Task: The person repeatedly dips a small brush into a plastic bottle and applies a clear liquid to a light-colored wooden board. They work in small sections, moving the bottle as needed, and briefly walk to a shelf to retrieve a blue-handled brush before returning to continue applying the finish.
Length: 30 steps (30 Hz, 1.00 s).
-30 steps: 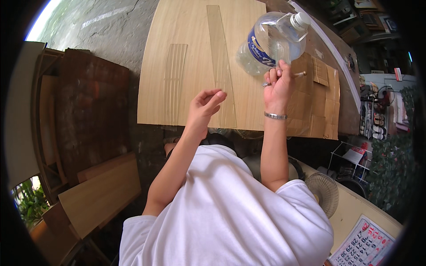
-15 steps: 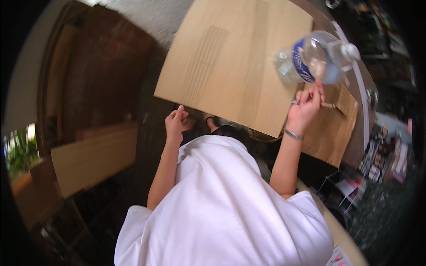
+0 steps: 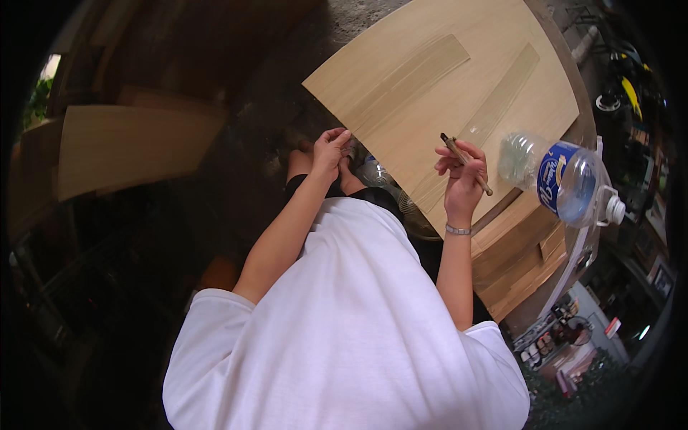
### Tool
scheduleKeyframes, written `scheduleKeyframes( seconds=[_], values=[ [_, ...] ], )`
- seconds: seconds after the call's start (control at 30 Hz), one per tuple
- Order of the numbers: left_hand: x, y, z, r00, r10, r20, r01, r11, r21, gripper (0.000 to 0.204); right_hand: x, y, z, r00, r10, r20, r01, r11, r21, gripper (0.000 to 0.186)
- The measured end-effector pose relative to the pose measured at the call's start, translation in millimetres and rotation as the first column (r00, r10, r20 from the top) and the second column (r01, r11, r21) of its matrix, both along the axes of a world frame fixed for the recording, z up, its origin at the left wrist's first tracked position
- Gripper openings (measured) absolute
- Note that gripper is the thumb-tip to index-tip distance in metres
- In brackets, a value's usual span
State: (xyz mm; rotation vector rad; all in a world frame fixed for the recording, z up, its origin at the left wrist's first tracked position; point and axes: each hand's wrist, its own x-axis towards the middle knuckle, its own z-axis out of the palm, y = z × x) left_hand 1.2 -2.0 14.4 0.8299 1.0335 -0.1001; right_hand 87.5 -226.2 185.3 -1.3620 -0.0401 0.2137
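Observation:
A light plywood board [image 3: 444, 122] lies in front of me, with two long, translucent strips, one of them the left strip [image 3: 416, 75], on its face. My left hand [image 3: 331, 152] is at the board's near left edge, fingers curled together with their tips at the edge; whether anything is pinched there is hidden. Over the near right part of the board, my right hand [image 3: 464, 183] grips a slim pen-shaped glass cutter [image 3: 459, 154], brass-coloured with a dark head pointing up and left. A large clear plastic bottle [image 3: 562, 179] with a blue label lies just right of that hand.
Flattened brown cardboard [image 3: 519, 251] lies below the bottle, at the board's near right. Another wooden panel [image 3: 129, 150] leans at the left. Cluttered goods and a small fan [image 3: 577, 330] are at the lower right.
The view has turned, shifting the board and bottle rightward. My right hand has come away from the bottle to over the board, the cutter now plainly seen. My left hand now meets the board's edge.

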Motion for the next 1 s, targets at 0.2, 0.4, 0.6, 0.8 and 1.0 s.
scheduleKeyframes(
  seconds=[0.2,0.4,0.6,0.8,1.0],
  values=[
    [-14.7,3.5,-1.9,0.978,0.193,0.078,-0.195,0.981,0.009,0.018,16.3,47.0,-22.9,0.994,0.096,-0.047,-0.101,0.987,-0.124,0.012],
    [-15.8,16.2,-7.8,0.969,0.217,0.119,-0.220,0.976,0.007,0.018,41.8,73.1,-59.7,0.946,0.296,-0.135,-0.318,0.929,-0.189,0.015],
    [1.7,22.4,-11.8,0.966,0.200,0.163,-0.196,0.980,-0.040,0.021,65.2,104.4,-107.5,0.841,0.512,-0.176,-0.541,0.800,-0.259,0.013],
    [2.3,16.9,-4.2,0.976,0.191,0.103,-0.194,0.981,0.015,0.021,73.6,134.0,-137.1,0.716,0.684,-0.141,-0.685,0.650,-0.331,0.011],
    [-1.1,12.6,-10.7,0.971,0.181,0.153,-0.183,0.983,0.001,0.020,70.6,150.7,-136.3,0.634,0.773,-0.035,-0.604,0.466,-0.646,0.012]
  ],
)
